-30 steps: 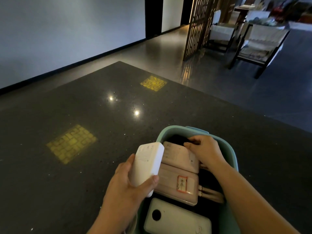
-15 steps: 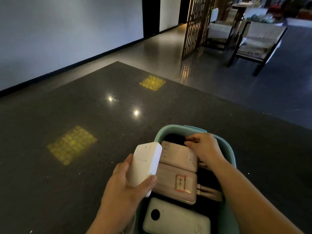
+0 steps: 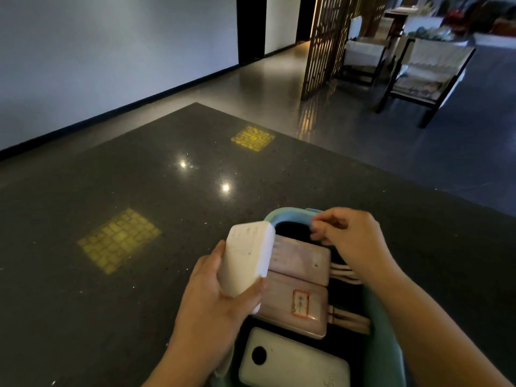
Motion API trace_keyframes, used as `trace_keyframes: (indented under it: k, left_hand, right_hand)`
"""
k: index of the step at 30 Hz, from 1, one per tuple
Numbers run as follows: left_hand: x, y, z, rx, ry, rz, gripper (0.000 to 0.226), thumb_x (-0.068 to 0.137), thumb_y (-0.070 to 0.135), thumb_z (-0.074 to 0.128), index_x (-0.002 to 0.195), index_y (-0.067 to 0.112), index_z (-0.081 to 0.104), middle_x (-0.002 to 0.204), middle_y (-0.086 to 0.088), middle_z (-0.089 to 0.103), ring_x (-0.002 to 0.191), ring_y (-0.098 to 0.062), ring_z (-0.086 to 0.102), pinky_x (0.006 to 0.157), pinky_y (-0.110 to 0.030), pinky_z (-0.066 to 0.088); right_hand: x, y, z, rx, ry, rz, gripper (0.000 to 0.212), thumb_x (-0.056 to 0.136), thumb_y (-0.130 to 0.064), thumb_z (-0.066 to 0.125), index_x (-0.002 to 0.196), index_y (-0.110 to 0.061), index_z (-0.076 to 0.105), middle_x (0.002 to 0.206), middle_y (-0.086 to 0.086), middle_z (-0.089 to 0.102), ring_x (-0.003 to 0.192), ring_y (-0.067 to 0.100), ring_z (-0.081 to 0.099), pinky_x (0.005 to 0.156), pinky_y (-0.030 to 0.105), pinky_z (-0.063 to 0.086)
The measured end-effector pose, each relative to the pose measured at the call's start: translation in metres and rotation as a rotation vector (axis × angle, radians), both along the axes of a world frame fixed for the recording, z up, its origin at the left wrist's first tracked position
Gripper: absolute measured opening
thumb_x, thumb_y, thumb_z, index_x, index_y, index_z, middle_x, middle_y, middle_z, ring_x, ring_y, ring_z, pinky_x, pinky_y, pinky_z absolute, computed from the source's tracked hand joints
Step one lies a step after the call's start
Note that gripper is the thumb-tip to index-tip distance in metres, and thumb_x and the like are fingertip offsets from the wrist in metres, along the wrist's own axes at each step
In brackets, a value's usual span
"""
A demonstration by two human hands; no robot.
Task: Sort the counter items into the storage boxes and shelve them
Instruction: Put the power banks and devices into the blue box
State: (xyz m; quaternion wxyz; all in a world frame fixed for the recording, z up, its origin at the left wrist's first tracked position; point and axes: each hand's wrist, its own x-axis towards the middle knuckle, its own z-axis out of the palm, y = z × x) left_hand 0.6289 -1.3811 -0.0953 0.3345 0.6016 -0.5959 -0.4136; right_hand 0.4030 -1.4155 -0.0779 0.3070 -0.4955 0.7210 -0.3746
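- Head view: the left hand (image 3: pixel 208 298) grasps a white power bank (image 3: pixel 247 259), thumb curled over its near face and the fingers hidden behind it; the pack is held tilted just above the left rim of a teal storage box (image 3: pixel 384 344).
- The right hand (image 3: pixel 353 236) hovers over the far end of the box with its fingers (image 3: pixel 321 233) loosely curled; whether they pinch anything or touch the rim cannot be told, as they are blurred.
- The box stands on the dark speckled table (image 3: pixel 111 303), at its near edge, close to the person.
- Inside the box two pinkish power banks lie flat side by side: the farther one (image 3: pixel 301 259) just under the right hand, the nearer one (image 3: pixel 296 305) bearing a red-bordered label (image 3: pixel 300 303).
- Pale cables (image 3: pixel 346 275) stick out from the right ends of both packs.
- A second white power bank (image 3: pixel 296 361) with a round dark spot lies at the near end of the box.
- Two yellow patterned patches (image 3: pixel 118 240) and two bright light spots show on the table.
- Beyond it are a lattice screen (image 3: pixel 324 43) and dark-framed chairs (image 3: pixel 424 68).
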Motion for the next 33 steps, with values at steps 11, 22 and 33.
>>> trace_keyframes:
  k: [11, 22, 33]
  left_hand:
    - [-0.037, 0.009, 0.01, -0.023, -0.061, -0.143, 0.095, 0.073, 0.049, 0.073, 0.147, 0.039, 0.014, 0.126, 0.025, 0.027, 0.121, 0.0, 0.033, 0.101, -0.024, 0.037]
    - [-0.02, -0.016, 0.022, 0.324, 0.44, -0.217, 0.033, 0.088, 0.026, 0.066, 0.12, 0.033, 0.06, 0.097, 0.0, 0.072, 0.081, -0.016, 0.072, 0.064, -0.037, 0.058]
    - [-0.029, 0.009, 0.016, 0.134, 0.518, -0.126, 0.029, 0.085, 0.019, 0.07, 0.105, 0.036, 0.058, 0.095, -0.008, 0.069, 0.081, -0.03, 0.071, 0.065, -0.049, 0.059]
  right_hand:
    - [0.039, 0.045, -0.001, 0.199, -0.628, 0.174, 0.023, 0.09, -0.021, 0.059, 0.113, -0.02, 0.065, 0.109, 0.0, 0.071, 0.104, 0.018, 0.066, 0.091, 0.044, 0.053]
    - [0.014, 0.053, 0.01, 0.354, -0.642, 0.294, 0.03, 0.088, -0.027, 0.058, 0.114, -0.039, 0.063, 0.111, -0.007, 0.07, 0.104, 0.014, 0.066, 0.092, 0.044, 0.053]
    - [0.046, 0.087, 0.015, 0.116, 0.558, 0.225, 0.099, 0.063, -0.077, 0.059, 0.142, -0.044, 0.009, 0.11, -0.028, 0.009, 0.103, -0.007, 0.015, 0.093, 0.016, 0.019]
